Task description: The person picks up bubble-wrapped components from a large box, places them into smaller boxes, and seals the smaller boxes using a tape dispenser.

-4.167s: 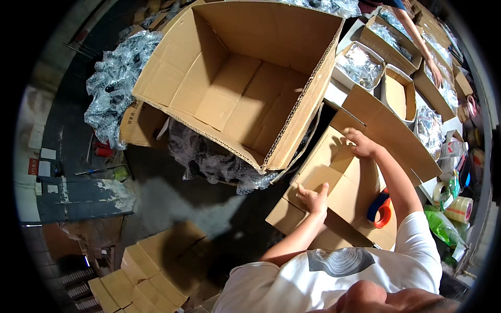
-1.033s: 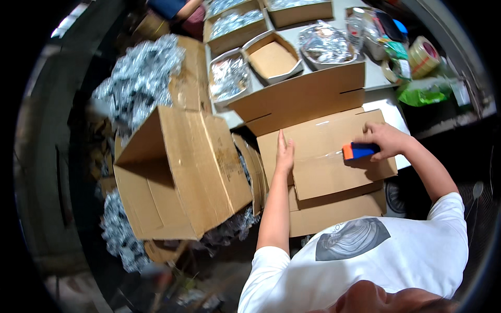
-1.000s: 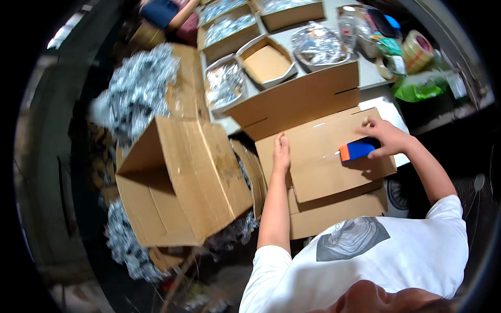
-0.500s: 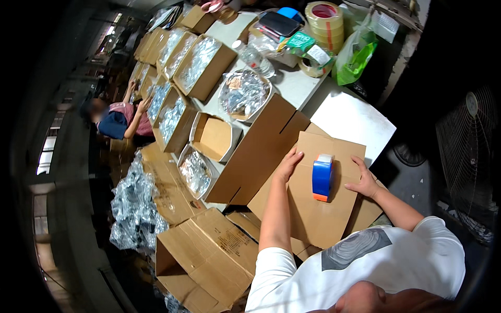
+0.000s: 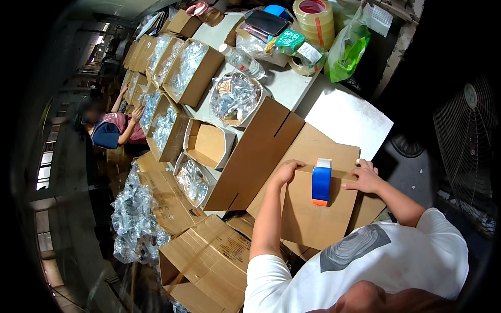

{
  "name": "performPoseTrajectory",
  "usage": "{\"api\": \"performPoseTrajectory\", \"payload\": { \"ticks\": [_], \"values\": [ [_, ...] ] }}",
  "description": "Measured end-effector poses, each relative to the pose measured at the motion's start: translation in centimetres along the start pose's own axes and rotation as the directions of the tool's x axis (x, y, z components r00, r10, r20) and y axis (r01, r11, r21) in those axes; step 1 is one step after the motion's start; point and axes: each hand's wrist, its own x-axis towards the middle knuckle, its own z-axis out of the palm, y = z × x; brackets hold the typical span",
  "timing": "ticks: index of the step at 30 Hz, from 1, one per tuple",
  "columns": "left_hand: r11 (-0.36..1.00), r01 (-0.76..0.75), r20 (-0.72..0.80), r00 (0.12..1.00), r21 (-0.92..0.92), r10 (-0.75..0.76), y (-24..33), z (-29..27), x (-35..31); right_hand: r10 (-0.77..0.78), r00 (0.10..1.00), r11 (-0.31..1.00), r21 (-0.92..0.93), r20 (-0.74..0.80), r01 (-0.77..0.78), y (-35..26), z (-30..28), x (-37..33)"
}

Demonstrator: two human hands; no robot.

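Note:
A brown cardboard piece (image 5: 318,224) lies in front of me, with a crease running across its upper part. My left hand (image 5: 286,173) grips its left edge close to that crease. On the opposite edge my right hand (image 5: 366,177) has its thumb laid over the board and its other fingers bent around the side, some of them hidden. A blue tape dispenser (image 5: 321,182) with a white top and an orange end rests on the cardboard between my hands; neither hand touches it.
A tall cardboard panel (image 5: 255,151) stands slanted to my left. Beyond it, a table bears boxes of plastic-wrapped parts (image 5: 190,68), a bottle (image 5: 242,61) and tape rolls (image 5: 315,23). An open carton (image 5: 209,255) sits lower left, a fan (image 5: 469,104) at right. Another person (image 5: 115,128) works far left.
Both hands have shifted a little along the cardboard's edges, and its upper part now bends at the crease. The dispenser still rests on it. The whole view has moved slightly.

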Motion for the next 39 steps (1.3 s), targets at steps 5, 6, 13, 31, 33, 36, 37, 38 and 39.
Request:
{"api": "performPoseTrajectory", "payload": {
  "ticks": [5, 6, 13, 31, 33, 36, 37, 38, 39],
  "values": [
    [0.97, 0.119, 0.025, 0.992, 0.213, -0.127, -0.7, -0.8, 1.6, 0.069, 0.993, 0.971, 0.233, -0.094, -0.045, 2.8, 1.6, 2.5],
    [0.98, 0.116, 0.022, 0.992, 0.164, -0.122, -1.0, -0.7, 1.8, 0.024, 0.989, 0.95, 0.312, -0.147, 0.024, 3.2, 1.8, 2.9],
    [0.958, -0.24, -0.49, 0.824, 0.156, 0.286, -2.9, 1.8, 0.0, -0.263, 0.865, 0.472, 0.724, -0.428, 0.502, 3.3, 5.5, 1.0],
    [0.554, -0.456, -0.015, 0.762, 0.697, 0.647, 2.0, 9.3, -7.9, -0.683, 0.631, 0.653, -0.081, 0.367, 0.753, -9.8, -10.5, 1.8],
    [0.582, -0.453, -0.046, 0.761, 0.675, 0.647, 1.4, 9.4, -7.8, -0.666, 0.667, 0.654, -0.168, 0.335, 0.738, -8.4, -13.6, 3.6],
    [0.628, -0.459, -0.068, 0.772, 0.628, 0.632, 1.8, 9.6, -7.7, -0.561, 0.766, 0.745, -0.211, 0.315, 0.633, -5.9, -15.9, 6.0],
    [0.643, -0.454, -0.069, 0.783, 0.617, 0.618, 1.9, 9.7, -7.8, -0.615, 0.729, 0.677, -0.273, 0.299, 0.683, -5.4, -15.5, 6.5],
    [0.656, -0.449, -0.068, 0.793, 0.606, 0.605, 2.1, 9.9, -7.9, -0.667, 0.688, 0.603, -0.334, 0.287, 0.724, -4.9, -14.6, 7.3],
    [0.605, -0.461, -0.049, 0.769, 0.65, 0.638, 2.1, 10.1, -8.2, -0.716, 0.639, 0.524, -0.389, 0.28, 0.757, -4.6, -13.6, 8.2]
  ]
}}
